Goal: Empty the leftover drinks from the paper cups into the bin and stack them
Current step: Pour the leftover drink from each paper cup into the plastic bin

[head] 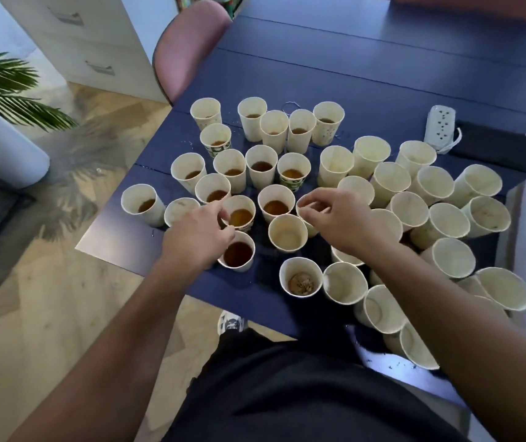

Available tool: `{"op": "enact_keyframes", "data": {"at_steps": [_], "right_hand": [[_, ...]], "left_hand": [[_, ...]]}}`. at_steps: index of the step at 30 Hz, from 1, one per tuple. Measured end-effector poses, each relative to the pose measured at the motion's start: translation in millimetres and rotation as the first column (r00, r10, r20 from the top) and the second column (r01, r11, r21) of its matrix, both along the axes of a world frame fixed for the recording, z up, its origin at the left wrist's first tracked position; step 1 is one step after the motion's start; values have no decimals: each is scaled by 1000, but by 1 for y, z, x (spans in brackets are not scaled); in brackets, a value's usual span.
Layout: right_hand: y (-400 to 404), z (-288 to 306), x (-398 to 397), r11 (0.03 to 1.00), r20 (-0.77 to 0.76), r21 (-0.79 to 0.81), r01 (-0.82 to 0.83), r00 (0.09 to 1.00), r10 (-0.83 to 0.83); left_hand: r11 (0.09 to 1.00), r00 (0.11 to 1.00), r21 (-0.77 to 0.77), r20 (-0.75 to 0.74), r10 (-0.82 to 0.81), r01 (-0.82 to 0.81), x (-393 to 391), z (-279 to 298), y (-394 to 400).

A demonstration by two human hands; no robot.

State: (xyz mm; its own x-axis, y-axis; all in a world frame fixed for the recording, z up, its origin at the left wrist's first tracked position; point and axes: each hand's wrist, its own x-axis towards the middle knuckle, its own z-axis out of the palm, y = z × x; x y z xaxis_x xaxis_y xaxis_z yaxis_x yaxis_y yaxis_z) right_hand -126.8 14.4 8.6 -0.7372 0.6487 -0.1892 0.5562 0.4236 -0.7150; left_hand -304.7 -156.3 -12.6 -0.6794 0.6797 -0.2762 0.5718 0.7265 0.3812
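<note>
Pinching rims, your left hand [199, 237] takes a half-full cup [238, 214], your right hand [339, 220] a near-empty cup [309, 215], so both lift from the desk [382, 74] unspilled.

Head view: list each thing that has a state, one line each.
Left hand: fingers pinch the rim of a drink-filled cup.
Right hand: fingers pinch the rim of a cup.
Left cups: upright, brown drink inside.
Right cups: look empty, unstacked, some leaning.
Near cup: upright, brown residue at bottom.
Power strip: sockets free, on the table.
Chair: pushed to the table.
</note>
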Motion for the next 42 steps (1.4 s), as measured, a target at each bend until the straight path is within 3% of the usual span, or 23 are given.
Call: {"op": "enact_keyframes", "data": {"at_steps": [4, 7, 14, 23, 32, 36, 39, 42], "right_hand": [[-14, 1, -12, 998, 12, 11, -61, 998, 61], [-22, 1, -16, 995, 8, 42, -86, 996, 86], [-24, -1, -18, 989, 48, 63, -133, 990, 130], [-23, -3, -3, 987, -20, -69, -144, 990, 143], [-5, 16, 15, 941, -108, -182, -284, 957, 268], [3, 29, 29, 982, -267, -164, -96, 962, 49], [9, 48, 49, 983, -426, -150, 103, 891, -158], [22, 66, 70, 969, -520, -94, 231, 818, -245]], "left_hand": [[990, 1000, -138, 9, -11, 12, 1, -11, -7], [988, 1000, -151, 16, -23, 25, 1, -19, -6], [971, 989, -234, -115, -88, 59, -1, -33, 8], [965, 972, -230, -163, -169, 129, -7, -3, 18], [984, 986, 91, 41, -159, 154, 11, 91, 57], [963, 974, 228, 142, -178, 143, 36, 123, 90], [928, 958, 314, 135, -251, 199, 60, 146, 119], [875, 929, 386, 99, -355, 293, 87, 168, 147]]}}
